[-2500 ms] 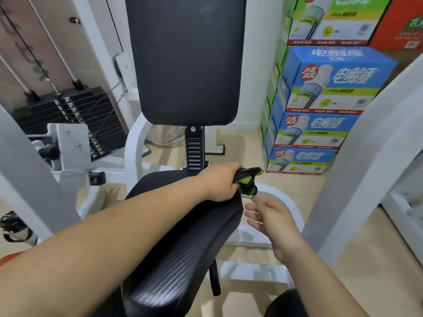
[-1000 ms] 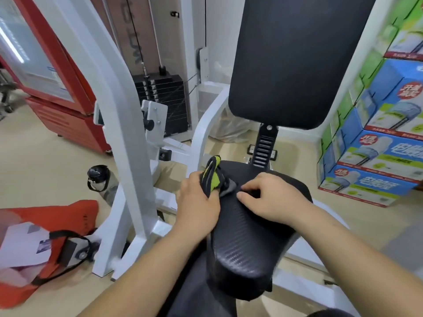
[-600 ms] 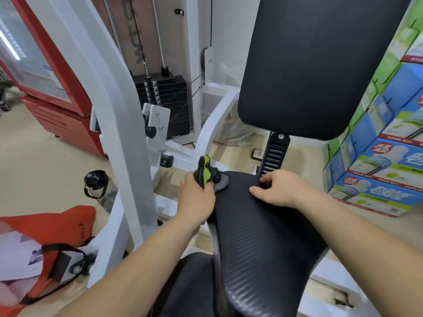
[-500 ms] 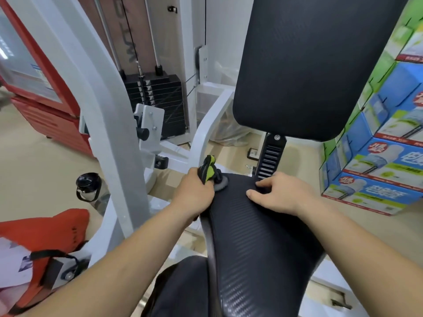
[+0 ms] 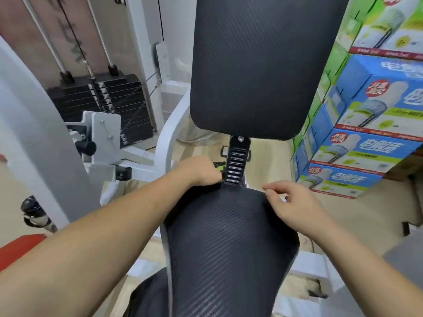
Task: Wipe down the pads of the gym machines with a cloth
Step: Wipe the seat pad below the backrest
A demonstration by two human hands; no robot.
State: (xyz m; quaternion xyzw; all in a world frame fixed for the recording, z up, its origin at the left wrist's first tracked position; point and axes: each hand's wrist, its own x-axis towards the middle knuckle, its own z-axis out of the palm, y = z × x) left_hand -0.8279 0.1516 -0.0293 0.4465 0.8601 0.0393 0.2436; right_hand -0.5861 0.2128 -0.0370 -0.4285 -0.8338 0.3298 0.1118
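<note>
At the rear edge of the seat, the left hand curls tightly round the cloth, of which only a green-and-black scrap shows past the knuckles, just beside the slotted post. The cloth lies at the seat's back left corner, where seat meets post. The right hand sits at the seat's right rear edge, fingers relaxed and slightly spread, holding nothing; whether it touches the seat cannot be told. The back pad stands upright above the post. Left: weight stack behind the white frame. Right: stacked boxes.
</note>
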